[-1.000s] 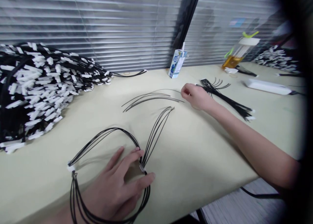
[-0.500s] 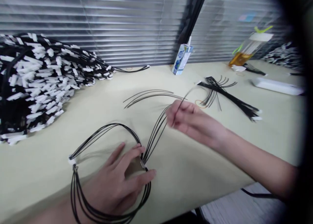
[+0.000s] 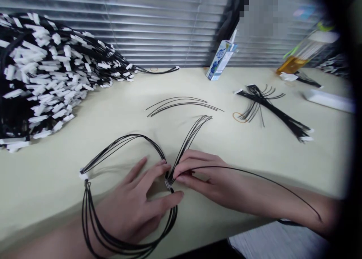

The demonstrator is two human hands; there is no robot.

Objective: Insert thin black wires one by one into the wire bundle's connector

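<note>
A black wire harness loops over the table, with a white connector (image 3: 84, 174) at its left and a small connector (image 3: 168, 183) at its right. My left hand (image 3: 147, 202) lies inside the loop, index finger and thumb gripping the harness on either side of the right connector. Between the fingertips of my right hand (image 3: 200, 172) is a single black wire (image 3: 254, 173), its near end close to that connector and its long tail arching over my forearm. Several loose wire ends (image 3: 195, 128) fan up from the connector; the exact insertion point is hidden by my fingers.
Several cut black wires (image 3: 181, 103) lie behind my hands. A big heap of harnesses with white connectors (image 3: 53, 74) fills the left. Further right are a drink carton (image 3: 221, 60), a wire bundle (image 3: 277, 110), a rubber band (image 3: 239, 117) and a bottle (image 3: 299, 55).
My right hand has come down and left, bringing the single wire to the right connector. My left hand stays on the harness. The view has shifted slightly.
</note>
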